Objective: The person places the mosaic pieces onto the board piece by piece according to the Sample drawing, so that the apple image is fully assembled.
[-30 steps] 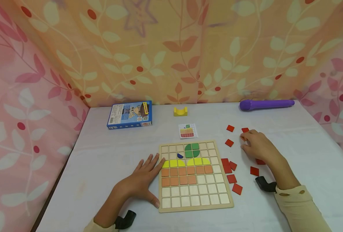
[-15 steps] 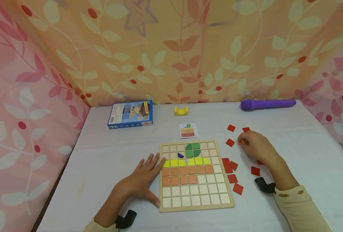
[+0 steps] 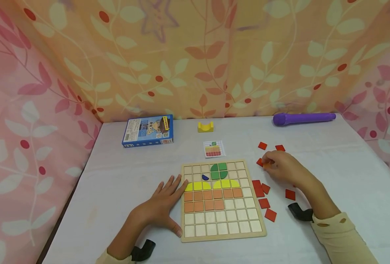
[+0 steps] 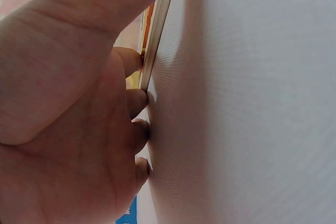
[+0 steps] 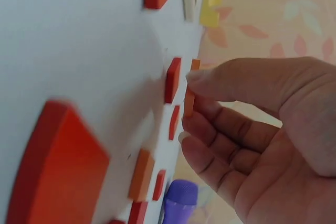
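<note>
My left hand lies spread at the left edge of a wooden grid board, its index finger and thumb touching the rim. Green, yellow and orange pieces and one small blue half-round sit in the board's upper cells. Right of the board, my right hand is above the white table, pinching an orange square tile between thumb and fingers. A red tile lies just left of its fingertips. Another orange tile shows on the table in the right wrist view.
Several red tiles are scattered right of the board. Behind it lie a pattern card, a yellow cradle-shaped block, a blue box and a purple toy microphone. A patterned curtain stands along the back.
My right hand has moved left and slightly nearer, from beside the back red tile toward the board, with the orange tile in its fingers. The left hand has stayed put.
</note>
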The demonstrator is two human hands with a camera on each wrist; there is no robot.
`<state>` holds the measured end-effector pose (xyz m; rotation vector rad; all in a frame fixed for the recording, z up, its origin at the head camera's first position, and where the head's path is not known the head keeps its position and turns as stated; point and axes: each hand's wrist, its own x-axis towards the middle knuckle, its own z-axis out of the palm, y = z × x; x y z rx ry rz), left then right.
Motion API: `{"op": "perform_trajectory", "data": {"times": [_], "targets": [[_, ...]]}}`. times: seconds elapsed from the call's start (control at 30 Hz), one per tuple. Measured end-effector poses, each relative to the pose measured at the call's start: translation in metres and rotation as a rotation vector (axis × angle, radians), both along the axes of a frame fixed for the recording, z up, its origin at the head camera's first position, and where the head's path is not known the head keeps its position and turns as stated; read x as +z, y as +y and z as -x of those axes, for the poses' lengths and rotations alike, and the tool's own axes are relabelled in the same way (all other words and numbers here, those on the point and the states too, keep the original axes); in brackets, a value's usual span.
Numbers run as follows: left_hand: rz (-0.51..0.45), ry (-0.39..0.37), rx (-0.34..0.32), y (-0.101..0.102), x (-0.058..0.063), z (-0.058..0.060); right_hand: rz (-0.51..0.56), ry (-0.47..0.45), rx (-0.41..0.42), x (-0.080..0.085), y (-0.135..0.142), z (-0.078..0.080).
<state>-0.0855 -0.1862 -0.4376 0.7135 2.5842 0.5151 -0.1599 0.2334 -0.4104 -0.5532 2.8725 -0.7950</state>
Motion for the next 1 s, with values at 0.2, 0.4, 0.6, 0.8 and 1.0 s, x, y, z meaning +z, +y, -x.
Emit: {"op": "perform_trajectory", "data": {"times": [0.2, 0.4, 0.6, 0.8, 1.0], "targets": [[0.008, 0.006, -0.003, 0.0, 0.001, -0.001, 0.01, 0.019, 0.071, 0.005, -0.011, -0.006], [0.006, 0.004, 0.003, 0.001, 0.002, -0.001, 0.005, 0.059, 0.135, 0.005, -0.021, -0.011], [0.008, 0.002, 0.003, 0.001, 0.002, 0.0, 0.024, 0.085, 0.217, 0.009, -0.031, -0.019], [0.012, 0.011, 0.007, 0.001, 0.001, -0.001, -0.018, 0.053, 0.253, 0.014, -0.042, -0.028], [0.023, 0.012, 0.007, 0.001, 0.001, -0.001, -0.02, 0.022, 0.318, 0.015, -0.057, -0.04]]}}
